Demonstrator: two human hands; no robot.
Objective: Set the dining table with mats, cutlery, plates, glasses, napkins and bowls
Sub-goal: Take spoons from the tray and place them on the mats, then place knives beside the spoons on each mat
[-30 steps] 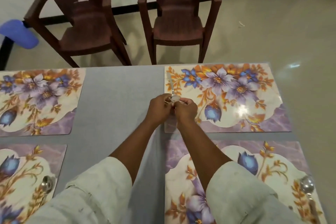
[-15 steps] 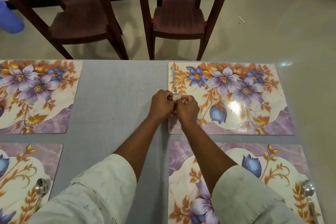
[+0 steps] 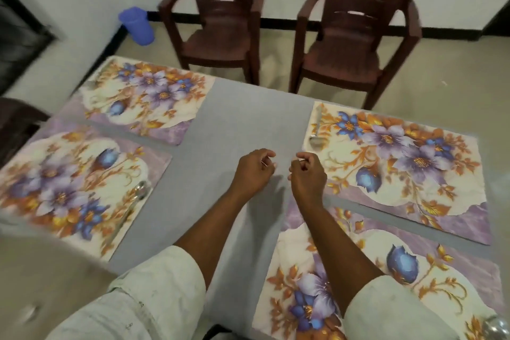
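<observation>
Four floral place mats lie on the grey table [image 3: 242, 119]: far left [image 3: 143, 99], near left [image 3: 69, 182], far right [image 3: 400, 171] and near right [image 3: 386, 279]. A metal spoon [image 3: 316, 132] lies along the far right mat's left edge. Another spoon [image 3: 136, 199] rests on the near left mat, and a third spoon [image 3: 494, 324] shows at the near right mat's corner. My left hand [image 3: 252, 174] and my right hand [image 3: 309, 178] hover over the bare strip between the mats, fingers loosely curled. A thin pale sliver shows at my left fingertips, too small to identify.
Two brown plastic chairs [image 3: 220, 36] [image 3: 353, 44] stand beyond the table's far edge. A blue plastic container [image 3: 136, 26] sits on the floor by the wall. A dark chair [image 3: 16, 124] is at the table's left side.
My hands have let go of the spoon, drawn back from the far right mat and parted. The spoon now lies on that mat. The view has swung left.
</observation>
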